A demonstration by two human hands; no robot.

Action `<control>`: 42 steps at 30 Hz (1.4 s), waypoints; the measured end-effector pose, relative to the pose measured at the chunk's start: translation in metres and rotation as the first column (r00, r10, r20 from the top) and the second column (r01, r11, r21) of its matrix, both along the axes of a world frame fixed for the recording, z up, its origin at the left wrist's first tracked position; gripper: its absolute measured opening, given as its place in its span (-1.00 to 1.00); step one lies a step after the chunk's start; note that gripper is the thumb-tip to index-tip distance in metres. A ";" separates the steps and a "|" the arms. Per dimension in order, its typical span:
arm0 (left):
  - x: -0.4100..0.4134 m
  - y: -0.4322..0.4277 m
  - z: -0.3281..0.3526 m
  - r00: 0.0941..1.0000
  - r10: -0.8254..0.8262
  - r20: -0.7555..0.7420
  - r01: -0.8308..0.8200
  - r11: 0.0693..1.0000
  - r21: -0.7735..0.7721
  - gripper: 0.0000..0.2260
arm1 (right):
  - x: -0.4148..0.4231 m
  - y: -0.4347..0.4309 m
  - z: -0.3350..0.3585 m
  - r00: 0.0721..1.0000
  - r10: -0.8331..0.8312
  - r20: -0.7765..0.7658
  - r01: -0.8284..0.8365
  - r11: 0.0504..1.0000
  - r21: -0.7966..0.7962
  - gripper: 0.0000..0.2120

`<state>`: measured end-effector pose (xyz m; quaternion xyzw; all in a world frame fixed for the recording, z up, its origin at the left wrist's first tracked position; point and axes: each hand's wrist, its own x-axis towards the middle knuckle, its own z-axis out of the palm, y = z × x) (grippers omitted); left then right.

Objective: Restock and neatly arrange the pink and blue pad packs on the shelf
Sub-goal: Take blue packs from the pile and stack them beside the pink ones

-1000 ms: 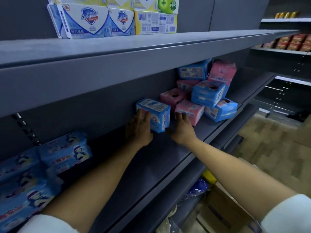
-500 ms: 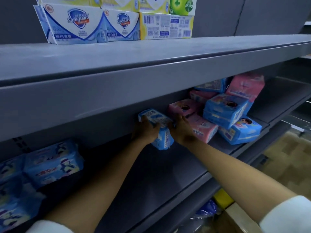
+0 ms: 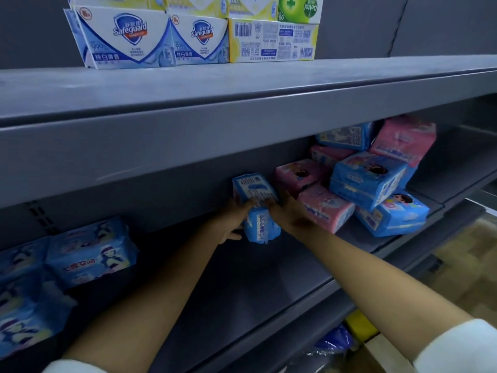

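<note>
Left hand (image 3: 231, 221) and right hand (image 3: 291, 215) clasp soft blue plastic pad pack (image 3: 255, 188) between them; long axis near upright, pink plastic pad packs (image 3: 326, 208) just right

Top shelf, left box (image 3: 126, 36): "Safeguard" on blue shield, "纯白清香" on blue band below, faint "999" at left. Next box (image 3: 200, 40): same "Safeguard", same "纯白清香". Yellow box (image 3: 273, 40): barcodes, fine print too small to read. Green box (image 3: 300, 9): "Dettol" upside down, "66" at corner. Left blue pack (image 3: 91, 261): red characters, seemingly "七度空间". Centre blue pack (image 3: 255, 203): barcode, print blurred.
</note>
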<state>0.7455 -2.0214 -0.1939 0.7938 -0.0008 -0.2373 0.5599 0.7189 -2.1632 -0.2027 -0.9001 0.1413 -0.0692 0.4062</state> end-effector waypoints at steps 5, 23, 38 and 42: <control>-0.010 0.003 -0.005 0.999 0.020 -0.043 -0.019 1.000 0.024 -0.54 | -0.006 0.001 0.000 0.998 0.048 -0.029 -0.048 0.999 0.001 -0.53; -0.031 0.033 -0.003 0.951 0.038 0.308 -0.005 0.994 -0.105 -0.45 | -0.027 0.024 -0.010 0.997 0.069 0.032 -0.076 0.877 0.474 -0.55; -0.046 0.071 -0.012 0.387 -0.514 0.766 -0.130 0.792 0.597 -0.17 | -0.029 0.008 -0.005 0.998 0.049 0.028 -0.054 0.709 0.703 -0.57; -0.046 0.076 -0.014 0.184 -0.610 0.771 -0.233 0.735 0.637 -0.12 | -0.030 0.001 -0.010 0.987 0.160 -0.002 -0.113 0.704 0.701 -0.61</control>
